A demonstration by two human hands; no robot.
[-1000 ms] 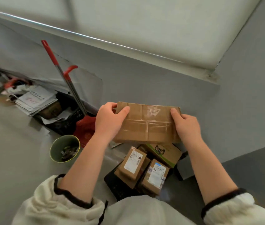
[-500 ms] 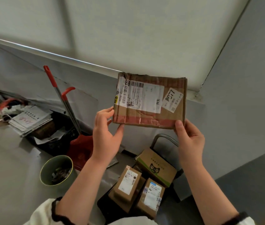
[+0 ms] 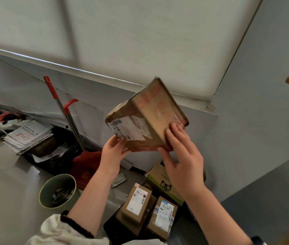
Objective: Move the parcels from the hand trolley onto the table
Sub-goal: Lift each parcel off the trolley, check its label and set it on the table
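A brown cardboard parcel [image 3: 150,119] with a white shipping label and red tape is up in the air, tilted with one corner pointing upward. My left hand [image 3: 112,152] grips its lower left corner. My right hand [image 3: 180,154] lies with straight fingers against its right side, thumb at the bottom edge. Below, the black hand trolley [image 3: 111,225] carries two small labelled boxes [image 3: 136,202] [image 3: 163,216] and a green-and-white box with a cat face [image 3: 165,184].
A green round bin [image 3: 58,191] stands on the floor left of the trolley. Behind it are a red dustpan [image 3: 85,163], a red-handled pole [image 3: 58,103] and a pile of papers [image 3: 28,137]. A grey surface [image 3: 264,191] lies at the lower right.
The parcel has risen from just above the trolley and turned from flat-on to tilted, corner up. My right hand has shifted from gripping its lower edge to lying against its side.
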